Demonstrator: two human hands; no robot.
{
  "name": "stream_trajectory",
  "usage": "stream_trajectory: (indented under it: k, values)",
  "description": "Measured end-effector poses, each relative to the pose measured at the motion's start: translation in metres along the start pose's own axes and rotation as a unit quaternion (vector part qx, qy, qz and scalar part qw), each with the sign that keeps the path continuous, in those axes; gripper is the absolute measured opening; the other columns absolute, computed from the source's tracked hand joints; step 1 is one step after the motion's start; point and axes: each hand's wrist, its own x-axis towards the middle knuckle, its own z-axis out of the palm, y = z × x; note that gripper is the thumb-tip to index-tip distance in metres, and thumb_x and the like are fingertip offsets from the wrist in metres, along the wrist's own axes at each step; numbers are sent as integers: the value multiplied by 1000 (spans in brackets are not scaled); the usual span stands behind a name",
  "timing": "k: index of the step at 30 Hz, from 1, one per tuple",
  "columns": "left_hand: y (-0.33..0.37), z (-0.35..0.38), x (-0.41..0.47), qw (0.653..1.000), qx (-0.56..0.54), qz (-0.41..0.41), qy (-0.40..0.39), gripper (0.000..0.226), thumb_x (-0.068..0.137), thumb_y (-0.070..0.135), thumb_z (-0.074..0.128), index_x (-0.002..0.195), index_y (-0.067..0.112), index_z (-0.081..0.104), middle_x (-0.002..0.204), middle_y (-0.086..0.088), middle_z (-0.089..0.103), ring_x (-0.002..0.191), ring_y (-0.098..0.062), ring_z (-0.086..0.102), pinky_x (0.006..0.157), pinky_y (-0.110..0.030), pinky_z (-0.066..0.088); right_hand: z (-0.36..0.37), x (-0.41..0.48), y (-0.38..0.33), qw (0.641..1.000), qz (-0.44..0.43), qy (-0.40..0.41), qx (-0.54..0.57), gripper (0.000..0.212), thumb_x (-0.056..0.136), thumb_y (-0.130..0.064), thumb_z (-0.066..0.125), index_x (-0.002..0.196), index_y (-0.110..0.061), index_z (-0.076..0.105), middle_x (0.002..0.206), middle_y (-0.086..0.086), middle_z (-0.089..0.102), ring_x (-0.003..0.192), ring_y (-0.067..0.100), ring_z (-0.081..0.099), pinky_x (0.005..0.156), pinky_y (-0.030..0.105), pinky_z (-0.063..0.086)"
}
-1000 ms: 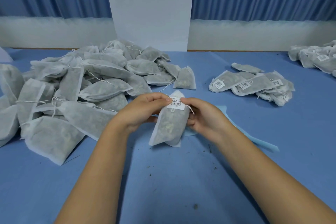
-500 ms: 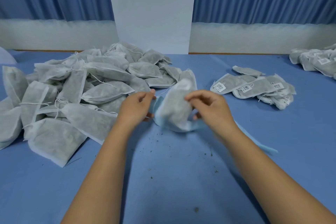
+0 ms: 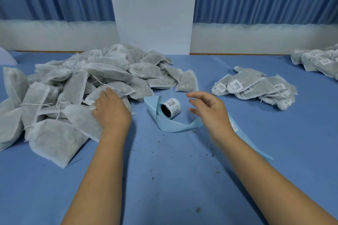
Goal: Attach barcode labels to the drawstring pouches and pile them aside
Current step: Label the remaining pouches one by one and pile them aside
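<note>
Left hand (image 3: 111,113) resting fingers-forward on the heap of unlabelled pouches (image 3: 73,87) at the left of the blue desk (image 3: 164,179), right hand (image 3: 208,109) spread loose and empty, label roll (image 3: 171,107) between them, labelled pouches (image 3: 254,87) piled to the right

unlabelled pile (image 3: 76,86) left, label roll (image 3: 171,107) ctr – labelled pile (image 3: 256,87) right

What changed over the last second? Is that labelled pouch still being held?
No. Both hands let go of it; where it landed is unclear. The left hand moved left onto the heap of unlabelled grey-white pouches. The right hand hangs open beside the white roll of barcode labels, now uncovered on its pale blue backing strip. The smaller labelled pile looks unchanged.
</note>
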Motion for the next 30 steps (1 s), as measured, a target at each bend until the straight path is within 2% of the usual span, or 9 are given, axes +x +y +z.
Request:
stream_trajectory:
  k: [3, 8, 11, 13, 16, 20, 25, 28, 30]
  values:
    - [-2, 1, 3, 1000, 11, -14, 17, 59, 85, -1, 60, 140, 2, 39, 138, -25, 42, 127, -43, 40, 99, -50, 35, 2, 1, 0, 1000, 26, -13, 7, 30, 91, -3, 55, 83, -25, 74, 82, -18, 72, 88, 7, 66, 83, 27, 58]
    - [-8, 0, 10, 1000, 4, 9, 24, 33, 94, 20, 57, 121, 1, 58, 121, -25, 56, 114, -45, 53, 91, -47, 42, 5, -3, -1, 997, 39, -71, -10, 26, 91, -2, 54, 84, -17, 74, 88, -3, 73, 82, 9, 66, 71, 19, 56]
    - [-4, -1, 7, 990, -122, 65, 20, 25, 96, 25, 55, 84, 4, 61, 84, -16, 62, 84, -38, 57, 68, -40, 44, 5, -4, -2, 994, 43, -101, -12, 27, 92, 0, 53, 85, -15, 74, 87, -3, 73, 79, 7, 66, 71, 19, 54]
    - [4, -3, 3, 960, -273, 57, -31, 39, 97, 28, 57, 62, 11, 47, 60, -4, 47, 64, -25, 45, 56, -33, 32, 6, -5, -1, 993, 48, -109, -15, 27, 92, 0, 53, 86, -15, 74, 88, -1, 73, 78, 7, 66, 72, 20, 54]
    - [23, -12, -6, 848, -504, 0, -164, 30, 96, 30, 62, 70, 14, 59, 59, 1, 51, 56, -13, 44, 57, -27, 37, 7, -5, 0, 991, 66, -113, 0, 18, 92, -3, 58, 95, -11, 74, 93, 8, 74, 79, 10, 68, 72, 20, 56]
    - [40, -16, -17, 743, -615, -8, -263, 24, 97, 24, 61, 79, 14, 72, 65, 4, 66, 53, -5, 57, 45, -15, 42, 9, -6, -1, 985, 84, -144, 32, 24, 93, -19, 66, 116, -11, 68, 103, 9, 74, 94, 14, 71, 77, 23, 57]
    - [43, -16, -21, 711, -639, 14, -295, 41, 100, 20, 57, 66, 21, 80, 73, 3, 74, 58, -6, 66, 49, -16, 50, 9, -8, -5, 974, 94, -188, 88, 26, 91, -20, 68, 115, -12, 67, 106, 8, 74, 101, 21, 70, 79, 29, 57]
    - [45, -18, -21, 710, -647, -2, -278, 32, 100, 18, 56, 74, 14, 74, 69, 2, 73, 56, -8, 67, 51, -16, 52, 8, -8, -7, 962, 112, -215, 128, 25, 91, -17, 67, 115, -9, 68, 96, 7, 75, 81, 13, 69, 70, 22, 55]
    - [45, -15, -21, 748, -612, -14, -256, 24, 100, 20, 56, 82, 10, 68, 66, 1, 71, 54, -8, 65, 52, -17, 52, 7, -8, -6, 971, 94, -210, 69, 16, 93, -16, 64, 107, -13, 71, 78, -1, 72, 59, 8, 56, 58, 16, 47]
